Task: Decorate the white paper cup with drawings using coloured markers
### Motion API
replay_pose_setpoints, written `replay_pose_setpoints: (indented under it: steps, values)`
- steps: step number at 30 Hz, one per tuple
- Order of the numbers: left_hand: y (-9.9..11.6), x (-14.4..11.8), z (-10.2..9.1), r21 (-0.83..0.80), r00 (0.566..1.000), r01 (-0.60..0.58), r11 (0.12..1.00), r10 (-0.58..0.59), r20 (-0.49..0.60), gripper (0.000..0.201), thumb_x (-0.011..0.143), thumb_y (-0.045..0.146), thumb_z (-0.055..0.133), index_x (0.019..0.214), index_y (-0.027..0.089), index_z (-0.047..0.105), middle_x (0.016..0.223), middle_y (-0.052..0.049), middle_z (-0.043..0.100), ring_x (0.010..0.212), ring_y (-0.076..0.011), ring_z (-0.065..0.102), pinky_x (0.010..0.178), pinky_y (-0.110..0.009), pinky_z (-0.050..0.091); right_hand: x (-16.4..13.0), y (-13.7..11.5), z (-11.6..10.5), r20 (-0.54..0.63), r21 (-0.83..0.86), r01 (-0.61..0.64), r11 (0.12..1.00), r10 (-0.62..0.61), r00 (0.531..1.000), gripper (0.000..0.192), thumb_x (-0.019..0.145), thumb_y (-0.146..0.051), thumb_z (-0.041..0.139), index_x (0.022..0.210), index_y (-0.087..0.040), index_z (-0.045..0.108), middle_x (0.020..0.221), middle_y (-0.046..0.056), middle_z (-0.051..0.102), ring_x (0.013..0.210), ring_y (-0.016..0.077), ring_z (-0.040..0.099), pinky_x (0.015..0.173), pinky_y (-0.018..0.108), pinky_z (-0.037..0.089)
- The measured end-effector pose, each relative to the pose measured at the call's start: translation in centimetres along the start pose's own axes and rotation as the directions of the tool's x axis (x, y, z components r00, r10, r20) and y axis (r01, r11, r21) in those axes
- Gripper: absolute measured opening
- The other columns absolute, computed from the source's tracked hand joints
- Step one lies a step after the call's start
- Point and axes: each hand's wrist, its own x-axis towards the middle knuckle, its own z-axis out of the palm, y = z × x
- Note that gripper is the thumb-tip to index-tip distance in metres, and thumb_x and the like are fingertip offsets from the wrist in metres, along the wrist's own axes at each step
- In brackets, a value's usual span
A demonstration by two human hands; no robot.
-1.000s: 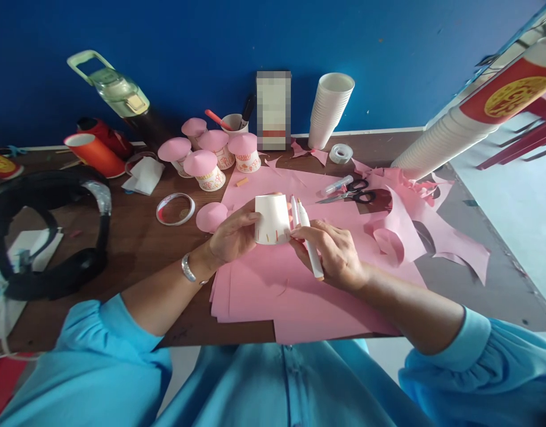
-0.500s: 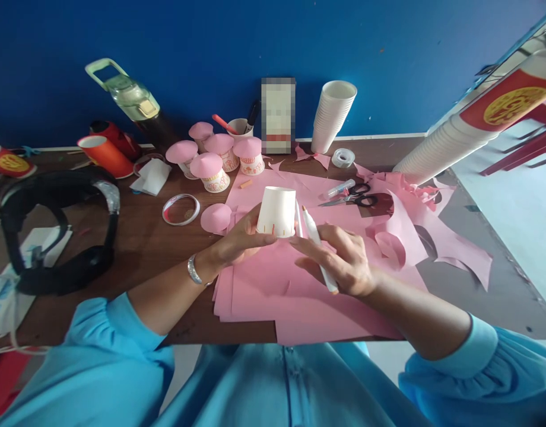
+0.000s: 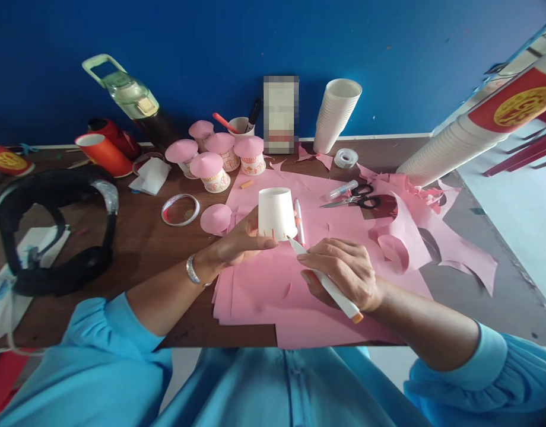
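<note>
Paper cup [image 3: 277, 212] in left hand [image 3: 240, 242], marker [image 3: 324, 280] tip touching

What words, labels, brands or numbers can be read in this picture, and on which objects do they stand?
None can be read.
Red cup stack: a yellow round emblem, its characters too blurred to read.
Red cup at the left edge: a like emblem, too small to read.
Box at the wall: its face is blurred out.
White cup in the left hand: only short marker strokes, no letters.
</note>
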Motion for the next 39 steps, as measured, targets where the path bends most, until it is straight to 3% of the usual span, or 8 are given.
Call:
replay_pose_setpoints:
  steps: [7, 13, 20, 26, 32, 39]
  values:
    - [-0.44, 0.42, -0.27, 0.033, 0.998, -0.041, 0.999, 0.040, 0.050, 0.074, 0.082, 0.034, 0.085, 0.151, 0.027, 0.058, 0.134, -0.013, 0.075, 0.128, -0.0368, 0.069, 0.107, -0.052, 0.054, 0.00, -0.11, 0.11, 0.007, -0.014, 0.002, 1.000, -0.001, 1.000, 0.015, 0.096, -0.010, 0.062, 0.110, -0.015, 0.063, 0.077, 0.002, 0.071, 0.065, 0.0155, 0.070, 0.056, 0.026, 0.059]
    - [-0.73, 0.34, -0.41, 0.061, 0.999, -0.033, 0.998, 0.032, 0.011, 0.076, 0.081, 0.026, 0.085, 0.151, 0.028, 0.057, 0.136, -0.013, 0.073, 0.127, -0.0348, 0.068, 0.106, -0.050, 0.055, -0.06, -0.14, 0.18, 0.020, -0.025, -0.015, 1.000, 0.015, 1.000, 0.022, 0.095, -0.010, 0.063, 0.116, -0.017, 0.062, 0.077, 0.001, 0.072, 0.065, 0.0160, 0.072, 0.056, 0.027, 0.059]
    - [-0.32, 0.12, -0.27, 0.075, 1.000, -0.017, 0.997, 0.017, 0.012, 0.076, 0.080, 0.032, 0.086, 0.150, 0.029, 0.058, 0.136, -0.012, 0.072, 0.128, -0.0353, 0.067, 0.107, -0.051, 0.052, -0.05, -0.09, 0.13, 0.014, -0.022, 0.004, 1.000, -0.004, 1.000, 0.022, 0.092, -0.007, 0.064, 0.114, -0.012, 0.063, 0.076, 0.004, 0.072, 0.064, 0.0177, 0.071, 0.055, 0.028, 0.059]
    - [-0.11, 0.16, -0.30, 0.072, 0.999, -0.020, 0.997, 0.016, 0.052, 0.065, 0.082, 0.042, 0.085, 0.142, 0.027, 0.065, 0.125, -0.012, 0.076, 0.124, -0.0362, 0.070, 0.107, -0.052, 0.052, -0.11, 0.06, -0.10, 0.035, -0.027, -0.003, 1.000, 0.004, 0.999, 0.026, 0.095, -0.012, 0.063, 0.120, -0.017, 0.063, 0.079, 0.002, 0.072, 0.063, 0.0162, 0.069, 0.055, 0.027, 0.057]
    - [0.22, 0.12, -0.20, 0.082, 0.999, -0.022, 0.996, 0.018, 0.047, 0.063, 0.080, 0.052, 0.086, 0.134, 0.025, 0.069, 0.121, -0.012, 0.077, 0.119, -0.0350, 0.071, 0.105, -0.051, 0.054, 0.12, 0.08, -0.37, 0.028, -0.038, 0.020, 0.999, -0.019, 0.999, 0.014, 0.098, -0.016, 0.065, 0.112, -0.016, 0.064, 0.081, 0.004, 0.070, 0.065, 0.0152, 0.067, 0.058, 0.027, 0.060]
    - [-0.16, 0.01, -0.46, 0.047, 0.999, -0.007, 0.999, 0.005, 0.048, 0.066, 0.079, 0.045, 0.088, 0.138, 0.025, 0.066, 0.125, -0.012, 0.076, 0.120, -0.0348, 0.071, 0.106, -0.050, 0.054, -0.06, 0.08, -0.09, -0.003, -0.021, -0.004, 1.000, 0.004, 1.000, 0.023, 0.092, -0.009, 0.068, 0.112, -0.018, 0.064, 0.079, 0.001, 0.069, 0.065, 0.0161, 0.069, 0.056, 0.027, 0.058]
